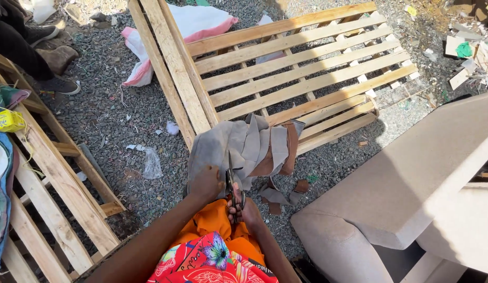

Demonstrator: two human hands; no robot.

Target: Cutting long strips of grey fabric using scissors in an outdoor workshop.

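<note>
My right hand (245, 207) grips the handles of dark scissors (231, 177), whose blades point up into a piece of grey fabric (223, 147). My left hand (206, 183) holds the lower edge of that fabric just left of the blades. To the right, the fabric hangs in several cut strips (270, 147), grey on one side and brown on the other. A few brown and grey offcuts (286, 193) lie on the gravel below. The fabric rests over my lap, above orange cloth (217, 220).
A slatted wooden pallet frame (301, 68) lies on the gravel ahead, with a white and pink sack (149, 57) beside it. Another wooden frame (50, 178) stands at left. A beige upholstered sofa arm (390, 194) fills the right. Someone's shoes (57, 57) are at top left.
</note>
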